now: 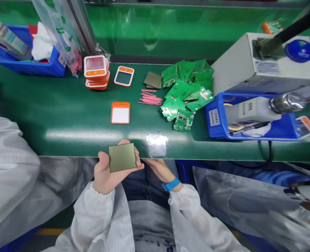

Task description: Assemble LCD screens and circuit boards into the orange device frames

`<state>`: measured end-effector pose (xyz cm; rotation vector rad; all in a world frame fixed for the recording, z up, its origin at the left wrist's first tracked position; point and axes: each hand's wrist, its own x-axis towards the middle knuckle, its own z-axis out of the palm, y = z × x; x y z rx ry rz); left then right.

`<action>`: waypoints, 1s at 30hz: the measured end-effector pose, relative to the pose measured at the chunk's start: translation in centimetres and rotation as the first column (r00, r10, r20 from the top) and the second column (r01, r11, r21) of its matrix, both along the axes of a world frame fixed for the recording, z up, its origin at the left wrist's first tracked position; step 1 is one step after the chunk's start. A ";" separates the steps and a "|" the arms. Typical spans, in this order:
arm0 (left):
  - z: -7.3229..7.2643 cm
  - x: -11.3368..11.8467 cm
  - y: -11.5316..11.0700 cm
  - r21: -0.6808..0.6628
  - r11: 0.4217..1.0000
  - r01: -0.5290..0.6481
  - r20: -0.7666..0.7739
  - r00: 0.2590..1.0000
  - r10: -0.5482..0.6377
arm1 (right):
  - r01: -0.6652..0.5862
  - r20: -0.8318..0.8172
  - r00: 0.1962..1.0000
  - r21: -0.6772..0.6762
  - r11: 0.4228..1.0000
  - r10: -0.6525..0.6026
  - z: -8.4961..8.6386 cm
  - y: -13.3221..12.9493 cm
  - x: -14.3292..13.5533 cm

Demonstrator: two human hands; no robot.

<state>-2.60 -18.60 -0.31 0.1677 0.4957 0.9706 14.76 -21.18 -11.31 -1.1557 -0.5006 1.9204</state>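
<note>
My left hand [115, 168] is closed around the edges of a grey-green LCD panel [122, 157], its flat face turned up, just in front of the bench edge. My right hand [160, 168], with a blue wrist strap [171, 184], is low at the bench edge; its fingers are mostly hidden. Beyond it on the bench lies a shiny clear film square [157, 145]. An orange frame with a white inner panel [120, 113] lies past my left hand. Farther back is a white and orange frame [124, 76] with an open window.
Stacked frames [96, 71] stand at the back left. Pink strips [150, 98], dark panels [153, 80] and a green circuit board pile [187, 87] lie mid-bench. A blue bin [215, 120] with a bottle and a white box [233, 66] stand right. Another person's sleeve [10, 157] is left.
</note>
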 end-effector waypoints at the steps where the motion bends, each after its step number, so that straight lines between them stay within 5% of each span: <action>1: 0.0 0.1 0.0 0.000 1.000 0.002 -0.001 1.000 -0.002 | 0.017 -0.026 1.000 -0.017 1.000 -0.017 0.2 -0.2 0.4; 12: 0.0 1.2 0.2 0.007 0.998 0.060 0.066 0.996 -0.060 | -0.021 -0.304 0.953 -0.071 0.997 -0.002 2.4 -0.9 2.7; 18: -0.2 2.8 -0.5 0.055 0.988 0.147 0.136 0.979 -0.153 | -0.199 -0.377 0.907 0.013 0.980 0.189 6.3 -1.5 2.8; 21: -0.5 4.0 -1.3 0.074 0.974 0.213 0.212 0.951 -0.224 | -0.060 -0.168 0.982 0.180 0.982 0.091 8.8 -1.2 4.4; 24: -0.7 5.5 -2.1 0.066 0.960 0.271 0.285 0.917 -0.278 | 0.044 0.068 0.994 0.449 0.892 -0.084 10.6 0.1 6.3; 27: -0.7 6.7 -2.7 0.064 0.944 0.323 0.327 0.887 -0.325 | -0.214 0.089 0.976 0.540 0.814 0.198 11.3 2.1 7.3; 30: -0.7 7.4 -3.1 0.094 0.924 0.371 0.286 0.879 -0.382 | -0.471 0.064 0.834 0.599 0.647 0.548 10.9 4.0 7.4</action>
